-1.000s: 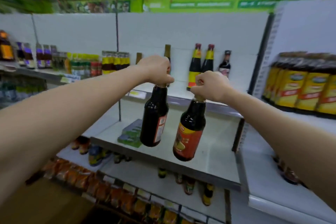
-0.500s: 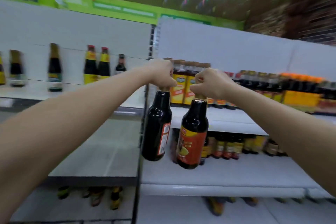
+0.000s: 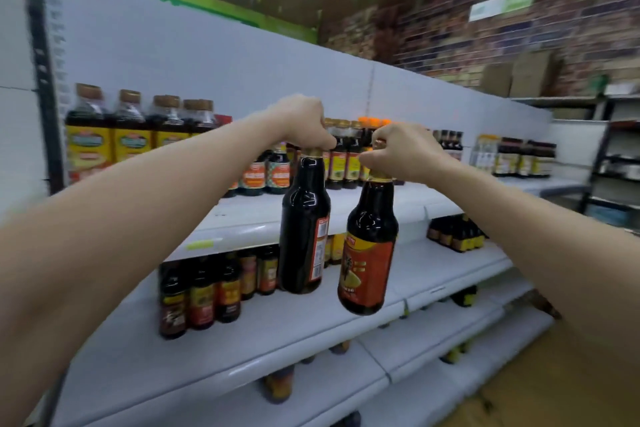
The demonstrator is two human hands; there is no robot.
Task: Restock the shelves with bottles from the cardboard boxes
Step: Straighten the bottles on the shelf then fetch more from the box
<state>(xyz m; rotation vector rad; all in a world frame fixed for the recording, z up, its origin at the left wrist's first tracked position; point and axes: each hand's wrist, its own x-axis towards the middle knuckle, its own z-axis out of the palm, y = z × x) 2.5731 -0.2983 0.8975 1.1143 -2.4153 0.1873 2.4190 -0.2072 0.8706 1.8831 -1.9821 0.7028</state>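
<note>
My left hand (image 3: 303, 123) grips the cap of a dark sauce bottle (image 3: 303, 229) that hangs with its white back label showing. My right hand (image 3: 403, 151) grips the top of a second dark bottle (image 3: 369, 250) with an orange-red front label. Both bottles hang in the air in front of the white shelves, the right one slightly lower and tilted. Behind them the middle shelf (image 3: 311, 319) carries a short row of small dark bottles (image 3: 204, 291) at its left.
The upper shelf (image 3: 249, 218) holds yellow-labelled jars (image 3: 104, 135) at the left and several dark bottles further right. More bottles stand on the lower shelves. Cardboard boxes (image 3: 519, 74) sit on top of a far rack at the right. Brown floor shows at the bottom right.
The view has swung right along the aisle, and the shelf section with few bottles has left the frame. Both hands keep holding their bottles by the tops in front of a fuller shelf section.
</note>
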